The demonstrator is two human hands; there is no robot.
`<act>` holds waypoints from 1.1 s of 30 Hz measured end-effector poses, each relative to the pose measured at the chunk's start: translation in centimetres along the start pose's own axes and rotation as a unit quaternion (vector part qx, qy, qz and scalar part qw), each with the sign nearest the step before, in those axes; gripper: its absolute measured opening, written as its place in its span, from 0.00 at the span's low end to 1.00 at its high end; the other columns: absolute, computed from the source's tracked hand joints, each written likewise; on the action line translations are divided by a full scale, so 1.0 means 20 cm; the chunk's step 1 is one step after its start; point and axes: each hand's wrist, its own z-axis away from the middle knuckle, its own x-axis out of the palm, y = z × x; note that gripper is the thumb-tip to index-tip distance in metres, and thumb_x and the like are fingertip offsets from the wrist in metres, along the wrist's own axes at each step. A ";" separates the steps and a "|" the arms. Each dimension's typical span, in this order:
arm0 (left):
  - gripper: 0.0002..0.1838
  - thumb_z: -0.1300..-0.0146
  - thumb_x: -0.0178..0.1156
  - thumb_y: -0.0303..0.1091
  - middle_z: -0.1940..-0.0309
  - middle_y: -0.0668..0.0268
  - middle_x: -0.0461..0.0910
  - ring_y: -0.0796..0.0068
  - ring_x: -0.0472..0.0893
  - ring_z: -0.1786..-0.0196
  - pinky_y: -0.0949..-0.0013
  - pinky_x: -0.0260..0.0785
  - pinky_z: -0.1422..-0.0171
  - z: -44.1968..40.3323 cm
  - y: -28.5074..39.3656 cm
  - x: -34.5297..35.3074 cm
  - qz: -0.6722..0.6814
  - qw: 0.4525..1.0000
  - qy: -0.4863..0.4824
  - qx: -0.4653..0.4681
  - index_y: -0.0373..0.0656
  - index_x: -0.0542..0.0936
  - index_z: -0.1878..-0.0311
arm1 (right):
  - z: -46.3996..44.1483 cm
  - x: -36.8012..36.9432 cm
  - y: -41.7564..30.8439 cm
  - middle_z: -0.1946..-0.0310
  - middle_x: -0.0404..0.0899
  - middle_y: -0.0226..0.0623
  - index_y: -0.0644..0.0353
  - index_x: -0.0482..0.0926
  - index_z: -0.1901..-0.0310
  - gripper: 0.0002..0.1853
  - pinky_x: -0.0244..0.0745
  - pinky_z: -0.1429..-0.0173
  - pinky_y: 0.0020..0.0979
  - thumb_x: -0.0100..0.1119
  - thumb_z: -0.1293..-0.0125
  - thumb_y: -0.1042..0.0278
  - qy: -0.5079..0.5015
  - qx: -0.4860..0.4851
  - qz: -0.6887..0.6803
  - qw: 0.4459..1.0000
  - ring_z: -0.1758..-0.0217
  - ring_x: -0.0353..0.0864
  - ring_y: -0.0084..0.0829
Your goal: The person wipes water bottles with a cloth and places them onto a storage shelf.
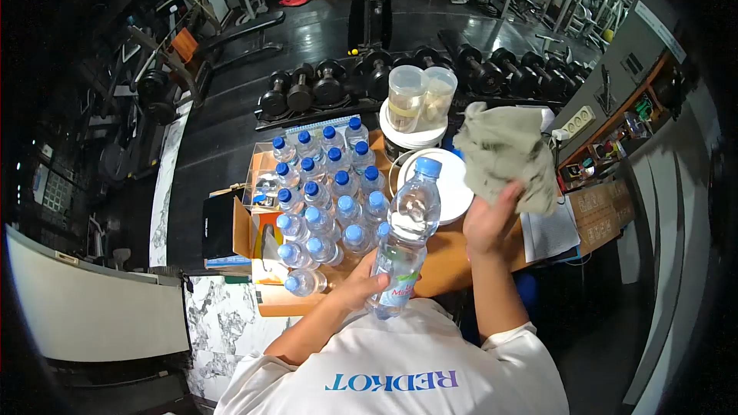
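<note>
My left hand [364, 283] is wrapped round the lower part of a clear water bottle [415, 211] with a light blue cap and a printed label. The bottle stands nearly upright in front of my chest, tilted a little to the right. To its right, my raised right hand [492, 219] grips a grey-green cloth [503, 150] with dark smudges, its thumb lying over the lower edge. Cloth and bottle are apart. Left of the held bottle, several more water bottles [314, 219] stand in rows on the table, some with dark blue caps and others with light blue ones.
White lidded buckets [453, 196] and two clear plastic containers [406, 96] stand behind the held bottle. An open cardboard box [241, 227] is at the left of the wooden table [450, 265]. Papers [547, 232] lie at the right. Dumbbells [330, 81] line a rack beyond.
</note>
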 end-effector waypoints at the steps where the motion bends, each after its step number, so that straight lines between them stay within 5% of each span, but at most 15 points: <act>1: 0.52 0.58 0.74 0.57 0.51 0.55 0.76 0.62 0.79 0.50 0.55 0.75 0.48 0.00 -0.01 -0.02 0.002 1.000 0.002 0.001 0.39 0.61 0.35 | 0.05 -0.03 0.04 0.40 0.69 0.44 0.64 0.67 0.39 0.29 0.53 0.29 0.40 0.40 0.29 0.46 -0.062 0.001 0.052 0.997 0.32 0.63 0.36; 2: 0.48 0.54 0.73 0.52 0.48 0.56 0.74 0.64 0.77 0.47 0.58 0.71 0.43 0.00 -0.03 -0.05 -0.067 0.998 0.005 0.014 0.39 0.62 0.35 | -0.02 0.05 -0.08 0.41 0.70 0.43 0.61 0.71 0.43 0.26 0.50 0.28 0.43 0.48 0.34 0.48 -0.166 -0.133 0.231 0.949 0.32 0.64 0.37; 3: 0.44 0.50 0.71 0.48 0.45 0.58 0.72 0.66 0.74 0.43 0.61 0.66 0.37 0.00 -0.04 -0.07 -0.135 0.990 0.007 0.025 0.39 0.62 0.35 | -0.09 0.14 -0.23 0.42 0.71 0.42 0.58 0.75 0.46 0.24 0.47 0.26 0.46 0.55 0.39 0.51 -0.257 -0.260 0.396 0.842 0.33 0.65 0.37; 6: 0.41 0.49 0.70 0.42 0.44 0.59 0.71 0.65 0.73 0.42 0.64 0.63 0.35 0.04 -0.05 -0.07 -0.216 0.970 0.110 0.024 0.39 0.61 0.34 | 0.01 0.22 -0.28 0.45 0.74 0.39 0.54 0.80 0.54 0.22 0.44 0.25 0.50 0.65 0.52 0.56 -0.362 -0.232 0.493 0.757 0.34 0.68 0.36; 8: 0.41 0.48 0.69 0.42 0.43 0.59 0.71 0.66 0.72 0.41 0.64 0.63 0.35 0.06 -0.19 -0.26 -0.221 0.967 0.124 0.034 0.39 0.62 0.34 | 0.12 0.22 -0.22 0.53 0.80 0.28 0.52 0.82 0.58 0.22 0.48 0.27 0.55 0.68 0.61 0.64 -0.443 -0.177 0.427 0.768 0.38 0.72 0.34; 13: 0.41 0.49 0.69 0.42 0.45 0.58 0.72 0.69 0.71 0.40 0.66 0.62 0.36 0.08 0.00 -0.03 -0.276 0.944 0.178 0.010 0.38 0.62 0.34 | 0.20 0.12 -0.15 0.60 0.82 0.36 0.57 0.81 0.60 0.20 0.55 0.30 0.52 0.67 0.57 0.61 -0.450 -0.124 0.290 0.835 0.44 0.77 0.33; 16: 0.43 0.51 0.71 0.43 0.45 0.57 0.72 0.68 0.71 0.41 0.66 0.62 0.36 0.09 0.00 0.01 -0.337 0.917 0.211 0.043 0.36 0.62 0.34 | 0.24 -0.07 -0.05 0.54 0.79 0.41 0.61 0.77 0.55 0.16 0.64 0.37 0.41 0.55 0.37 0.59 -0.222 0.074 0.098 0.967 0.46 0.76 0.35; 17: 0.45 0.52 0.71 0.44 0.44 0.56 0.72 0.68 0.71 0.41 0.65 0.62 0.35 0.09 0.00 0.02 -0.398 0.888 0.225 0.059 0.35 0.61 0.34 | 0.28 -0.17 0.00 0.52 0.77 0.40 0.62 0.75 0.52 0.15 0.64 0.39 0.35 0.51 0.32 0.59 -0.111 0.115 0.076 0.984 0.46 0.74 0.33; 19: 0.46 0.52 0.71 0.45 0.42 0.55 0.71 0.66 0.70 0.40 0.64 0.61 0.34 0.09 -0.03 0.04 -0.385 0.890 0.233 0.074 0.34 0.60 0.33 | 0.18 -0.34 0.09 0.45 0.73 0.42 0.64 0.63 0.38 0.26 0.64 0.35 0.41 0.41 0.27 0.51 -0.060 0.149 -0.123 0.979 0.40 0.71 0.40; 21: 0.47 0.52 0.71 0.44 0.43 0.52 0.72 0.64 0.71 0.39 0.63 0.61 0.35 0.08 -0.06 0.06 -0.395 0.886 0.225 0.087 0.34 0.60 0.33 | 0.11 -0.22 -0.03 0.50 0.73 0.39 0.67 0.70 0.47 0.20 0.66 0.42 0.33 0.42 0.28 0.58 0.115 0.043 0.001 0.992 0.47 0.71 0.31; 23: 0.47 0.53 0.72 0.44 0.43 0.50 0.73 0.61 0.72 0.39 0.63 0.62 0.35 0.04 -0.07 0.08 -0.442 0.867 0.205 0.104 0.35 0.60 0.33 | 0.11 -0.28 -0.02 0.49 0.73 0.39 0.67 0.70 0.46 0.19 0.65 0.40 0.33 0.43 0.28 0.58 0.062 0.019 0.084 0.994 0.46 0.71 0.32; 25: 0.47 0.53 0.72 0.44 0.44 0.49 0.73 0.59 0.72 0.39 0.62 0.62 0.35 -0.01 -0.07 0.14 -0.489 0.846 0.179 0.115 0.35 0.60 0.33 | 0.14 -0.31 0.03 0.51 0.74 0.40 0.67 0.70 0.47 0.16 0.65 0.41 0.33 0.48 0.29 0.64 -0.070 0.160 0.224 0.959 0.47 0.72 0.32; 26: 0.47 0.53 0.72 0.44 0.44 0.48 0.73 0.57 0.73 0.40 0.61 0.62 0.36 -0.03 -0.05 0.19 -0.493 0.850 0.155 0.101 0.36 0.60 0.33 | 0.07 -0.17 -0.08 0.58 0.75 0.39 0.66 0.72 0.53 0.12 0.67 0.46 0.32 0.54 0.34 0.69 -0.066 -0.026 0.232 0.970 0.54 0.72 0.29; 29: 0.45 0.54 0.71 0.43 0.44 0.50 0.73 0.55 0.72 0.39 0.60 0.62 0.35 -0.09 -0.12 0.23 -0.459 0.876 0.109 0.096 0.39 0.61 0.34 | -0.02 -0.23 -0.14 0.62 0.75 0.38 0.66 0.73 0.56 0.11 0.68 0.50 0.30 0.58 0.38 0.73 -0.087 0.053 0.208 0.973 0.57 0.73 0.26; 33: 0.46 0.51 0.70 0.45 0.41 0.53 0.70 0.60 0.70 0.37 0.61 0.61 0.34 -0.19 -0.24 0.22 -0.366 0.922 0.039 0.121 0.40 0.59 0.32 | -0.10 -0.33 -0.14 0.63 0.74 0.35 0.65 0.74 0.58 0.09 0.67 0.55 0.25 0.58 0.39 0.73 -0.118 -0.026 0.180 0.976 0.59 0.72 0.23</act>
